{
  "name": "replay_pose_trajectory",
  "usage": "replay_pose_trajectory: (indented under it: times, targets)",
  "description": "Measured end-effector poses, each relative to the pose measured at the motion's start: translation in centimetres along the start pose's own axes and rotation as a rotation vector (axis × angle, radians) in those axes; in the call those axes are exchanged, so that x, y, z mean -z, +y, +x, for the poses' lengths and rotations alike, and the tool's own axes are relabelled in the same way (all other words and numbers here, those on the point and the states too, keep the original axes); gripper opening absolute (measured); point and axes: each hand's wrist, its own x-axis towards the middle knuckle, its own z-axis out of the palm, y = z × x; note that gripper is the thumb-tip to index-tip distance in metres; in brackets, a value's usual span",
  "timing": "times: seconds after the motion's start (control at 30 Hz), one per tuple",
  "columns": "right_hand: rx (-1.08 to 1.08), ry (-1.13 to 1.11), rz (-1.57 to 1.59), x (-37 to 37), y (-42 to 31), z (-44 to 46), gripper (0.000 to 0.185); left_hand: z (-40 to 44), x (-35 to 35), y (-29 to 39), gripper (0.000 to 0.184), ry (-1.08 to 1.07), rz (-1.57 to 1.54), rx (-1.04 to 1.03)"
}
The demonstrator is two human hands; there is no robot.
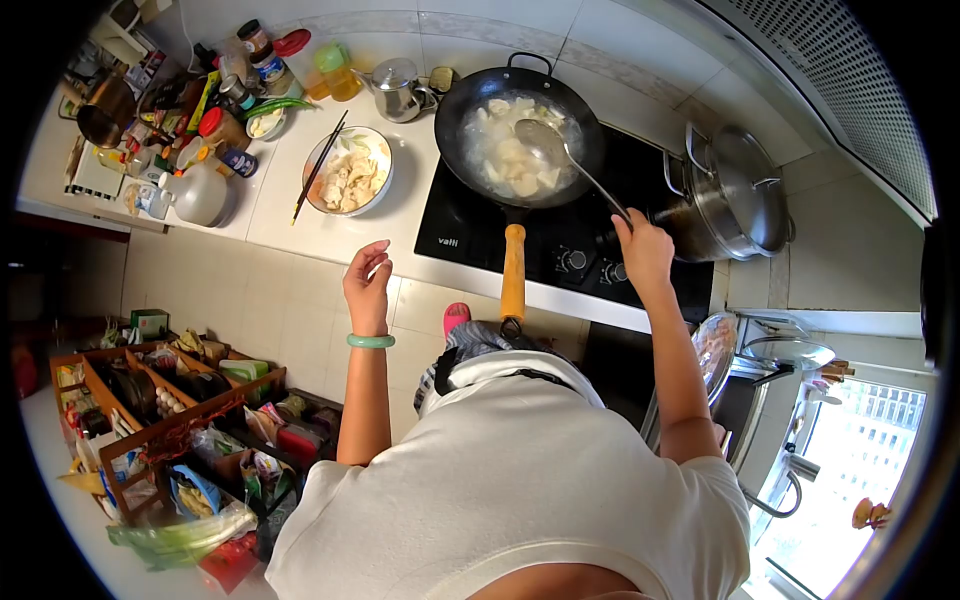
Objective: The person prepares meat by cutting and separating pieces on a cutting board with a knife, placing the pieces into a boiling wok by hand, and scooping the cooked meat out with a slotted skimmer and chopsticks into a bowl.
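My right hand (645, 250) is closed around the handle of a metal ladle (545, 145), whose bowl dips into the wok. The black wok (455, 125) sits on the cooktop, its wooden handle (513, 270) pointing toward me. Pale chunks of food (510, 160) lie in cloudy, steaming liquid inside it. My left hand (368, 285), a green bangle on its wrist, hovers in front of the counter edge with loosely curled fingers and nothing in it. Nearest to it on the counter stands a bowl (383, 195) of pale food pieces, with chopsticks (318, 170) resting across its left rim.
A large lidded steel pot (735, 190) stands right of the wok on the black cooktop (465, 225). Behind the bowl are a steel kettle (395, 90), jars and bottles. A white jug (200, 195) stands left. Shelves of groceries (190, 400) fill the lower left.
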Motion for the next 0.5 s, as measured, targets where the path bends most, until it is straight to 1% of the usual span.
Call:
replay_pose_trajectory:
  times: [0.17,0.23,0.27,0.3,0.37,0.4,0.43,0.47,0.5]
  targets:
    - [0.011,-0.009,-0.025,-2.5,-1.5,0.8,0.029,-0.1,-0.5,0.5,0.027,-0.01,-0.001,-0.005]
    - [0.005,-0.057,-0.018,-3.3,-2.2,1.3,0.03,0.0,-0.5,0.3,0.027,-0.023,-0.009,-0.004]
    - [-0.028,-0.121,0.003,-3.3,-2.5,1.7,0.032,-0.1,-0.5,0.3,0.027,-0.024,-0.008,-0.004]
    - [-0.03,-0.122,0.005,-3.0,-2.5,1.9,0.032,-0.1,-0.6,0.4,0.027,-0.02,-0.016,0.008]
    - [-0.085,-0.201,0.151,-2.5,-2.1,2.5,0.033,-0.1,-0.4,0.5,0.027,-0.014,-0.022,0.019]
    - [-0.155,-0.311,0.232,-1.8,-1.7,2.8,0.032,-0.2,-0.2,0.5,0.027,-0.004,-0.02,0.015]
    - [-0.128,-0.356,0.303,-1.9,-0.4,3.0,0.036,-0.3,-0.1,0.5,0.026,0.009,-0.019,0.011]
    - [-0.271,-0.503,0.529,-2.7,1.4,3.4,0.037,-0.3,0.1,0.4,0.026,0.015,-0.021,0.011]
    - [-0.417,-0.648,0.754,-2.3,1.6,3.7,0.039,-0.4,0.4,0.2,0.026,0.016,-0.015,0.01]
